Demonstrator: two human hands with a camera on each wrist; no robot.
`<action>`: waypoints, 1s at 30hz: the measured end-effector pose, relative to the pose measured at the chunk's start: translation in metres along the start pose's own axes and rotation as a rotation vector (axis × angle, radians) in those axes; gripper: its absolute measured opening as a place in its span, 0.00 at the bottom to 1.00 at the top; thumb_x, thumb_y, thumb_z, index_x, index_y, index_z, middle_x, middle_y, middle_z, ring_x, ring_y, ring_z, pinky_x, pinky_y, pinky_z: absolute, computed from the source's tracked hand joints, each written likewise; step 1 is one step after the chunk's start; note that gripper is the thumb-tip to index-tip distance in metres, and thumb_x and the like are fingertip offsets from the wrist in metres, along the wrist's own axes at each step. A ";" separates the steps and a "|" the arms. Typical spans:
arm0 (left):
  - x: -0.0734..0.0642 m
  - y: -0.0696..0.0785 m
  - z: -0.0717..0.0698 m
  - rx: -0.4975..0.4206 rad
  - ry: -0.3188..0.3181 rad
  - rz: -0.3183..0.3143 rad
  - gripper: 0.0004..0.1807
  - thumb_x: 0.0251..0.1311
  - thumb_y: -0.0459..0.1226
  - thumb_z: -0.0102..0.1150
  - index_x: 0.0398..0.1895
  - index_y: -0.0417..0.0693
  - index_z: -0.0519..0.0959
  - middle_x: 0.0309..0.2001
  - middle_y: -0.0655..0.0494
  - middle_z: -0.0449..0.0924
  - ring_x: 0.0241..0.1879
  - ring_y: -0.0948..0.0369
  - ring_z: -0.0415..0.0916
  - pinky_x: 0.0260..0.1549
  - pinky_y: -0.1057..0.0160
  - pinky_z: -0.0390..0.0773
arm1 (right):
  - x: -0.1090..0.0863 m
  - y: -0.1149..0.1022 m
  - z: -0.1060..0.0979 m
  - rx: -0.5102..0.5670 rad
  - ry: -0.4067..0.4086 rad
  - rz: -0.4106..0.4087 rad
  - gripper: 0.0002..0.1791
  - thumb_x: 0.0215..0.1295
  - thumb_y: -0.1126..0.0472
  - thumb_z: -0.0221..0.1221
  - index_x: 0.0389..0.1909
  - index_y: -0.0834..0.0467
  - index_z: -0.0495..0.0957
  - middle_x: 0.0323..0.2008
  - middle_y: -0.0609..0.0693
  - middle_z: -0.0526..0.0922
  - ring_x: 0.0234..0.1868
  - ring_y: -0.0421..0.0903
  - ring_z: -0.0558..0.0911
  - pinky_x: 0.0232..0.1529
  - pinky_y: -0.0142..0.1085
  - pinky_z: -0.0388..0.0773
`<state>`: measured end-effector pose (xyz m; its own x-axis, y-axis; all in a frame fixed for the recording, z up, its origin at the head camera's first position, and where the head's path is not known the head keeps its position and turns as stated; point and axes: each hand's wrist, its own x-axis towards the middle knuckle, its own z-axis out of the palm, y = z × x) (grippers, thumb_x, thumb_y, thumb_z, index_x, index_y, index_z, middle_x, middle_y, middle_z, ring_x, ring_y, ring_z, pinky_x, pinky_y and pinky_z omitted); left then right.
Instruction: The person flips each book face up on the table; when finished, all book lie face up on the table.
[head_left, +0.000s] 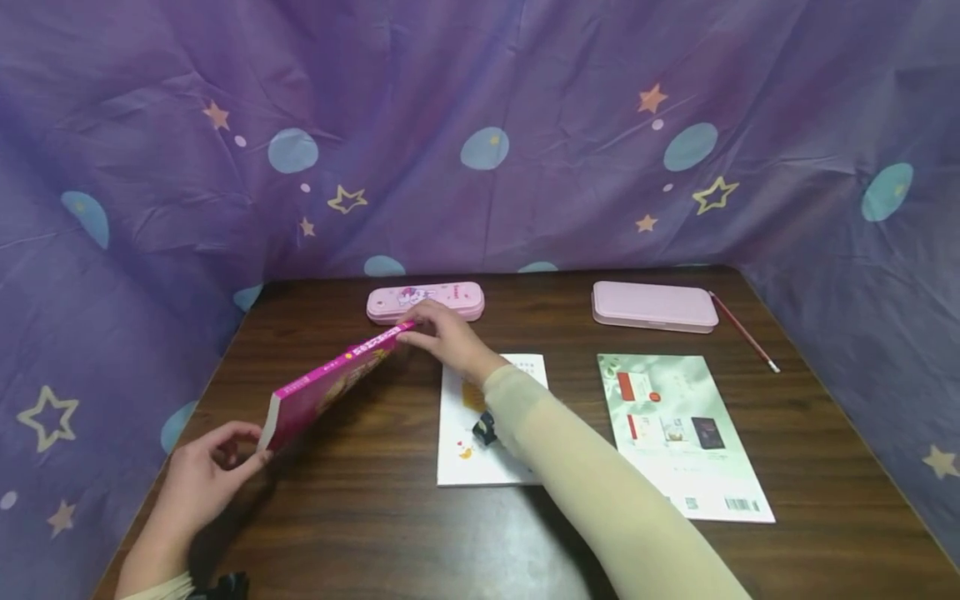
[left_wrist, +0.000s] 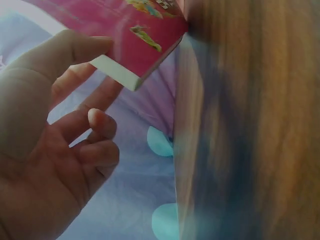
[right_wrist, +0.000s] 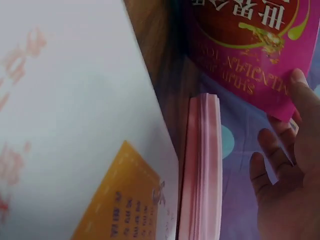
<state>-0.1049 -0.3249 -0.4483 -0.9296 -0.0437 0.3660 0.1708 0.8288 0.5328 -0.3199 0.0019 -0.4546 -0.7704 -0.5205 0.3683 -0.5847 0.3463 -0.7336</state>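
Observation:
A magenta book (head_left: 330,375) is held on edge above the left part of the table, its spine facing up. My left hand (head_left: 206,471) pinches its near corner between thumb and fingers; the left wrist view shows the thumb on the cover (left_wrist: 150,37) and the other fingers behind. At the far end, my right hand (head_left: 450,337) pinches the opposite corner, and gold lettering on the cover (right_wrist: 250,55) shows in the right wrist view. Under my right forearm lies a white book (head_left: 457,458) with an orange patch, partly hidden by the sleeve.
A pink pencil case (head_left: 465,300) with a cartoon print stands at the back, just beyond my right hand. Farther right are a plain pink case (head_left: 652,306), a red pencil (head_left: 742,329) with a white end, and a pale green book (head_left: 675,392). Purple cloth (head_left: 480,100) surrounds the table.

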 end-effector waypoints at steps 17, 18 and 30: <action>0.007 0.014 0.000 -0.198 0.261 -0.028 0.20 0.46 0.22 0.77 0.44 0.40 0.84 0.35 0.82 0.80 0.33 0.78 0.76 0.33 0.78 0.70 | 0.004 0.001 -0.010 0.141 0.119 -0.015 0.14 0.67 0.61 0.68 0.52 0.57 0.85 0.43 0.50 0.83 0.38 0.41 0.77 0.44 0.31 0.77; 0.007 0.013 0.000 -0.205 0.290 -0.015 0.22 0.46 0.21 0.76 0.46 0.39 0.84 0.36 0.84 0.80 0.35 0.80 0.76 0.34 0.80 0.70 | 0.004 0.000 -0.010 0.153 0.123 -0.014 0.14 0.67 0.62 0.68 0.52 0.57 0.85 0.42 0.51 0.82 0.38 0.41 0.77 0.43 0.31 0.77; 0.009 0.010 0.003 -0.334 0.414 0.162 0.23 0.44 0.14 0.70 0.48 0.26 0.80 0.40 0.81 0.83 0.35 0.78 0.79 0.34 0.81 0.71 | 0.005 -0.006 -0.009 0.240 0.134 0.041 0.16 0.68 0.60 0.67 0.55 0.56 0.85 0.39 0.51 0.81 0.36 0.40 0.76 0.40 0.31 0.76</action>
<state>-0.1128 -0.3155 -0.4420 -0.6885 -0.2019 0.6966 0.4578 0.6241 0.6332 -0.3225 0.0040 -0.4433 -0.8282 -0.3964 0.3963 -0.4879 0.1621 -0.8577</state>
